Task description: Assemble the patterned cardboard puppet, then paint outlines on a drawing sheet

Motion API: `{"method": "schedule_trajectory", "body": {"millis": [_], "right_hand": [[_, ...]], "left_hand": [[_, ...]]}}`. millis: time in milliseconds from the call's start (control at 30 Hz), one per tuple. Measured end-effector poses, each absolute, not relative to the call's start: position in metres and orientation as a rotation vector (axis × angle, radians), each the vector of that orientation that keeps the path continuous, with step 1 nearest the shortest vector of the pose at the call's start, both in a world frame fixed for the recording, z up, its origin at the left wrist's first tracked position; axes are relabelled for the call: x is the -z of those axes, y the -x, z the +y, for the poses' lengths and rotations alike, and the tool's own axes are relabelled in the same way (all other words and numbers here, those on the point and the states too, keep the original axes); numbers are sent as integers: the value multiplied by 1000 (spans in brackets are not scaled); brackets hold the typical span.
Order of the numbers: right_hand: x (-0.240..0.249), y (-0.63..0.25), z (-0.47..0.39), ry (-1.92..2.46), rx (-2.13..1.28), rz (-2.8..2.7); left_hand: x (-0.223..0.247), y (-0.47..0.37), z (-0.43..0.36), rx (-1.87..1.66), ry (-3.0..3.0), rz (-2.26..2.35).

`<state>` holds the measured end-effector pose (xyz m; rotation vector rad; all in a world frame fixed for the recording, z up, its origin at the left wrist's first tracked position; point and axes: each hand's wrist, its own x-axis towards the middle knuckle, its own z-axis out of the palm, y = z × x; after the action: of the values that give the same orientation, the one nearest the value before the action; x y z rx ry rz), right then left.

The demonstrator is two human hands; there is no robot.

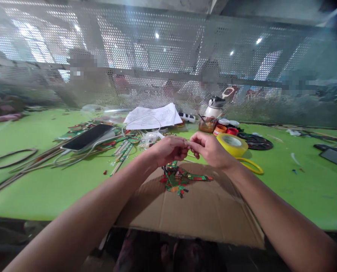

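My left hand [172, 150] and my right hand [209, 149] meet fingertip to fingertip above a sheet of brown cardboard [202, 211]. Both are closed in a pinch, and whatever lies between the fingers is too small to make out. Just below them, a flat green and red jointed figure [175, 179] with gold-coloured fasteners rests on the cardboard. One narrow part of it points to the right. The left hand partly covers its upper end.
A roll of yellow tape [233, 145] stands right of my right hand. A phone [87, 136] with a white cable, green painted strips [123, 153] and white papers [151, 116] lie left and behind. Paint pots [219, 130] and a white bottle [214, 108] stand at the back.
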<state>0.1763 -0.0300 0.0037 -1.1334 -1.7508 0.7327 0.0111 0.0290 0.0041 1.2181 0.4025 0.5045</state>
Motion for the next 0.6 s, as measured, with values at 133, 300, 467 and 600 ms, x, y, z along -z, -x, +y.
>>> {"method": "schedule_trajectory", "body": {"millis": [133,300,467,600], "right_hand": [[-8,-184,-27,1110,-920,-1587],[-14,-204,-20,1148,-891,-1420],[-8,-208,-12,1210,-828,-1378],[-1,-202,-8,1255,-804,-1401]], "left_hand": [[-5,-11,30,-510,-1343,443],[4,-20,20,-463,-2040,644],[19,-30,-1,-334,-2745,493],[22,-33,-7,-270,-2924,486]]}}
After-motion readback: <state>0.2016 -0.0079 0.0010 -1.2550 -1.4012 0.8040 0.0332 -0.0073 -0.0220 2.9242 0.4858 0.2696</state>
